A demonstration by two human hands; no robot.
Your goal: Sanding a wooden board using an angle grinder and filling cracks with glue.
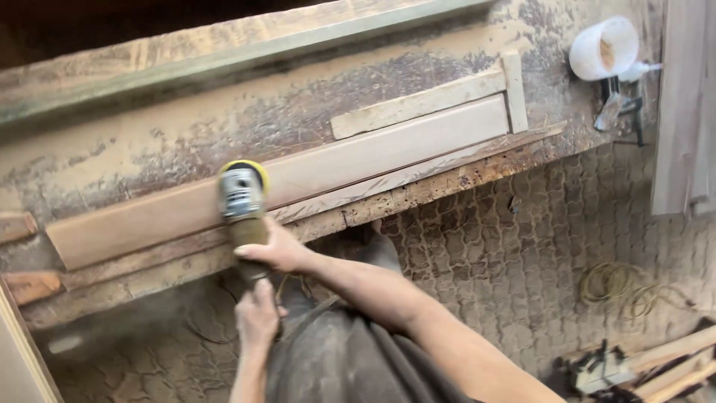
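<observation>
Head view: both hands, right hand (277, 250) and left hand (257, 313), clench the grey angle grinder (242, 205) on a smooth long plank (298, 175).

Bare forearms, no sleeves; dusty grey-brown trousers (335, 366).

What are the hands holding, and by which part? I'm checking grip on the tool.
Both hold an angle grinder: the right hand wraps its body behind the head, the left hand grips the rear end, over the long board.

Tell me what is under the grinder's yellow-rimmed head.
The grinder sits on a long wooden board lying on the dusty workbench. Its disc and the patch of board beneath are hidden.
</observation>
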